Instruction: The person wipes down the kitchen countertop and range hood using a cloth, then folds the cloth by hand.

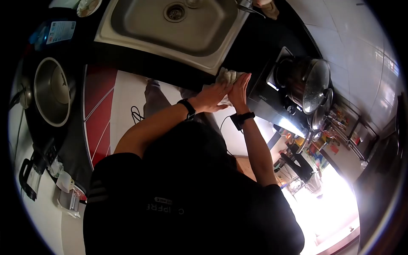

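The two hands are close together near the middle of the frame, at a pale, crumpled cloth [223, 77]. The left hand [211, 96] is over the lower left part of this cloth, and the right hand [239, 88] is at its right side, with the fingers almost straight. How firmly they hold it, I cannot tell. The cloth is at the edge of the black worktop [159, 63], just beside the lower right corner of the steel sink [144, 25]. A pot with a glass lid [316, 85] stands at the right; a metal bowl [46, 100] is at the left.
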`<control>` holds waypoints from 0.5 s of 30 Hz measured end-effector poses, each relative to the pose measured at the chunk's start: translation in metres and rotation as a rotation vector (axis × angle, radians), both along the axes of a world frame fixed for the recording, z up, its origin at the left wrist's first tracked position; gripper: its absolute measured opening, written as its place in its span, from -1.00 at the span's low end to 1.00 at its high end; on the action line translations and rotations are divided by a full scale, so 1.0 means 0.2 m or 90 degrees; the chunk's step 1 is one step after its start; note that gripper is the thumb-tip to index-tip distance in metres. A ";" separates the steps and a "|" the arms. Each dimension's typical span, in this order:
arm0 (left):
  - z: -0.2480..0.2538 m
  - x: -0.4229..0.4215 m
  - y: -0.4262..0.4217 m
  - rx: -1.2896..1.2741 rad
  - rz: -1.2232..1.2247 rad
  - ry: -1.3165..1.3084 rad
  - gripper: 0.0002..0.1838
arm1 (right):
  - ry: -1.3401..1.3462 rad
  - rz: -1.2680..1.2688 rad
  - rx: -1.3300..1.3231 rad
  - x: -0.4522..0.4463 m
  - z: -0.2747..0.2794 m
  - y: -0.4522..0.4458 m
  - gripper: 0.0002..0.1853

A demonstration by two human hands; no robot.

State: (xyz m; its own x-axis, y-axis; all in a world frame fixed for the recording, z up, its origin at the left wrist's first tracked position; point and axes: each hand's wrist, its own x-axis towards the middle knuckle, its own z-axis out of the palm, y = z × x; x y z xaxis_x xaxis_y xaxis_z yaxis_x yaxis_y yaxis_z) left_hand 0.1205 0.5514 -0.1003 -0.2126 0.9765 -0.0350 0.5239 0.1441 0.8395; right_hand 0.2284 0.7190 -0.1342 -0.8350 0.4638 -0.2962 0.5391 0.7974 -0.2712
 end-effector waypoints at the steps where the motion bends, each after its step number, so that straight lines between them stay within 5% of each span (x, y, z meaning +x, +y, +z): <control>1: 0.00 0.01 0.06 -0.005 -0.001 -0.016 -0.03 | 0.014 -0.016 -0.015 -0.01 0.01 0.04 -0.13; 15: -0.10 -0.06 0.77 0.077 0.238 0.031 -0.19 | 0.081 0.026 -0.038 -0.38 -0.09 0.79 -0.05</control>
State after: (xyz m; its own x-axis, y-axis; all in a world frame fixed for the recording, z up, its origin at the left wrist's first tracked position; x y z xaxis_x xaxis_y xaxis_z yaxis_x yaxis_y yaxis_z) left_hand 0.1080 0.7045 -0.1203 -0.5527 0.8280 0.0946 0.4935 0.2338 0.8377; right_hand 0.1526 0.8773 -0.1528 -0.8852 0.4140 -0.2120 0.4650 0.7981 -0.3831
